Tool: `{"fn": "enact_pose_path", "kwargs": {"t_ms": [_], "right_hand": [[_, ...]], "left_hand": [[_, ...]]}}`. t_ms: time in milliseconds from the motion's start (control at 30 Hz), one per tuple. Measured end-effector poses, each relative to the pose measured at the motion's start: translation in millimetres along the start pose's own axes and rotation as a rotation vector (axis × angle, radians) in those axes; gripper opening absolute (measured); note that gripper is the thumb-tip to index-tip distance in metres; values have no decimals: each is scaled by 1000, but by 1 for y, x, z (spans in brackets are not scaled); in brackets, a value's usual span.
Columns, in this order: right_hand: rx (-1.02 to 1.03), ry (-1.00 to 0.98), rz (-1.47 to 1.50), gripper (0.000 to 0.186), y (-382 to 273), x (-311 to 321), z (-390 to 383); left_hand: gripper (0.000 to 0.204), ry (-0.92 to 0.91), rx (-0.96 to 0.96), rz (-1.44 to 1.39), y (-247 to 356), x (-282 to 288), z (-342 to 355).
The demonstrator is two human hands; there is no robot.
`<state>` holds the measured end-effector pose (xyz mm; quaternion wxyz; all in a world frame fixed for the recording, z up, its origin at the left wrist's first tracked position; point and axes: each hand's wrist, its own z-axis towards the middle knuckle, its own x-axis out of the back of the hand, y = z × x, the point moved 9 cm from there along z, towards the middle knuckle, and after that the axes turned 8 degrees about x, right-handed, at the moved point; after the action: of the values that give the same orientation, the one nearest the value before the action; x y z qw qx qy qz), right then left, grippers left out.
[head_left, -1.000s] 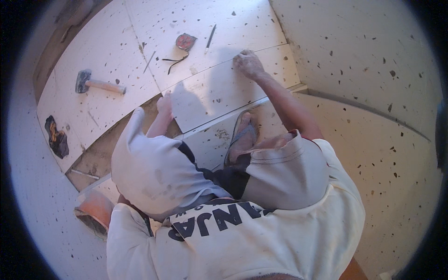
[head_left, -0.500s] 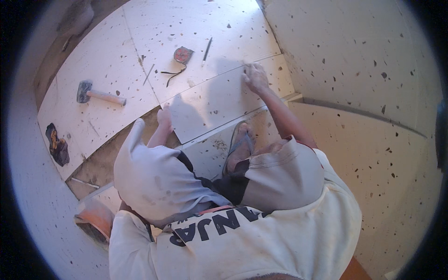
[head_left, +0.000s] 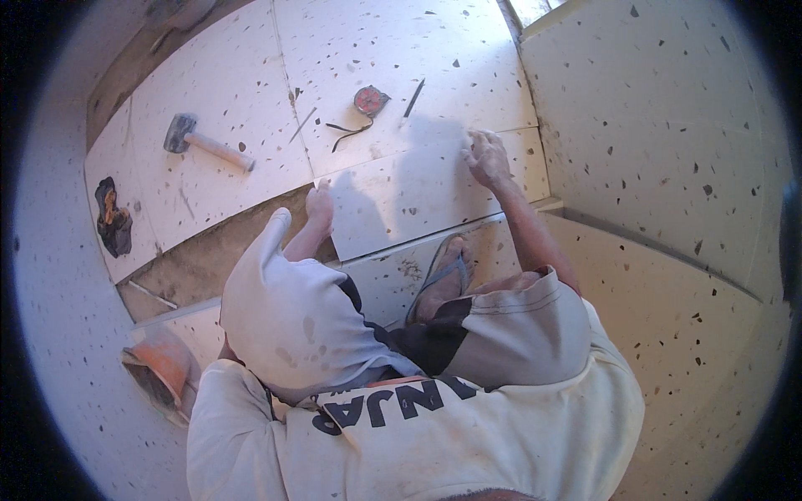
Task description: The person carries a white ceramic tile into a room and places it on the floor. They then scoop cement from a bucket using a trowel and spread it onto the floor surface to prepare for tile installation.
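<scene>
Basically, the speckled white tile lay just on the person's side of the tape measure, long axis approx. L–R. R hand was on its far edge, to the R of & a bit nearer than the tape measure; L hand was at the tile's L end, nearer & L of the tape measure. R hand's grip: loose, fingers bent & spread, nothing visibly clasped. L hand's grip: couldn't tell. Tile looked flat, dusty, w/ sparse dark chips, partly shadowed.
</scene>
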<state>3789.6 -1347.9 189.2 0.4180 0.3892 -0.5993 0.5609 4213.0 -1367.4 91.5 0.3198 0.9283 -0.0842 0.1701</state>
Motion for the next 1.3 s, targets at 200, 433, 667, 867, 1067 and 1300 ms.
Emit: {"fn": "enact_pose_path", "kwargs": {"t_ms": [200, 433, 667, 867, 1067, 1300], "right_hand": [[-244, 87, 31, 51, 28, -7, -33], [-994, 278, 738, 57, 95, -27, -126], [-1331, 436, 1244, 68, 71, -1, -162], [-1467, 219, 1627, 65, 33, -26, -181], [-458, -87, 1325, 32, 42, -79, -178], [-514, 245, 1278, 14, 43, -78, -182]], "left_hand": [[54, 27, -50, 51, 8, 9, -9], [61, 122, -185, 91, 38, 19, -37], [64, 106, -156, 50, 57, 25, -60], [65, 125, -192, 89, 64, 29, -62], [63, 174, -311, 99, 74, 30, -71], [60, 242, -357, 113, 86, 62, -80]]}}
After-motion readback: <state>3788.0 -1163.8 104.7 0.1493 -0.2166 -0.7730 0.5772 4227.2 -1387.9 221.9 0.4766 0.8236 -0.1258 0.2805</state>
